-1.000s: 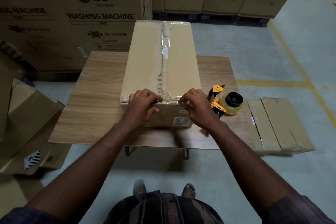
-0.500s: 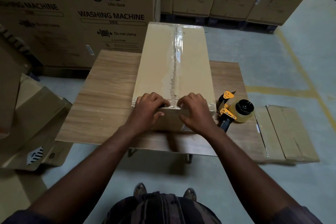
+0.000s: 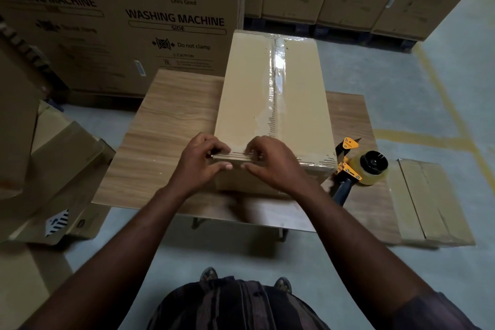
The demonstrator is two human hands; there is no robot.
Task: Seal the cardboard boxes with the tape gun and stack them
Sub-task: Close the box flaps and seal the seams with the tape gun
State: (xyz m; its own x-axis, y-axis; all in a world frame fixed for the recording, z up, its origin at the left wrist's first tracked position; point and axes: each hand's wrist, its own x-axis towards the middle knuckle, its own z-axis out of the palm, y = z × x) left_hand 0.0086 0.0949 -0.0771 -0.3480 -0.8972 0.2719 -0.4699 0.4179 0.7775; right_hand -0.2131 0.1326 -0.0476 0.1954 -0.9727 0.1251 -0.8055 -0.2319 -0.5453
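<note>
Box (image 3: 273,104) on table (image 3: 166,120), dead ahead at 12; long axis runs 12 to 6, taped seam (image 3: 277,75) along it. Near top edge right under both hands. Left hand (image 3: 199,161) at near-left corner, right hand (image 3: 270,162) just beside it on same edge. Each hand: fingers curled over top, thumb on front face, pinching edge tape flat. Tape gun (image 3: 359,166) lies at 3 o'clock, just beside box; right hand nearer. Second box (image 3: 428,201) on floor, further out at 3.

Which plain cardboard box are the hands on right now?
The tall tan cardboard box on the wooden table, clear tape down its top; the flatter box lies untouched beside the table.
</note>
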